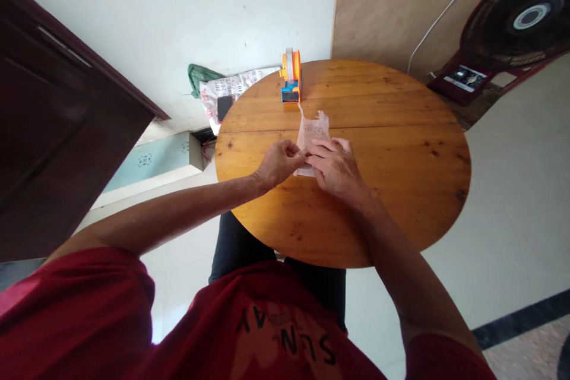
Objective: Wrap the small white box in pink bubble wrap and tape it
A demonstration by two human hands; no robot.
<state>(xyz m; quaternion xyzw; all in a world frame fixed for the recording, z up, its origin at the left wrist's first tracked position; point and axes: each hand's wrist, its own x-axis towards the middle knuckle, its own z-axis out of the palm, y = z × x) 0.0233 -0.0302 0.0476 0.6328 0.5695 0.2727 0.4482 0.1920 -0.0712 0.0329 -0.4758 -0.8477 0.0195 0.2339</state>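
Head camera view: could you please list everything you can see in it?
table: one, round, honey-coloured wood, centre.
tape dispenser: one, orange and blue, far edge of the table.
crinkled sheet: one, thin and whitish, on the table between the dispenser and the hands.
printed papers: a few, white, on the floor beyond the table.
flat dark object: one, black, lying on those papers.
green bag: one, by the wall, behind the papers.
fan: one, black, upper right.
cabinet: one, dark brown, left.
red shirt: one, bottom.
left hand: fingertips pinched at the sheet's near edge.
right hand: flat on the sheet.
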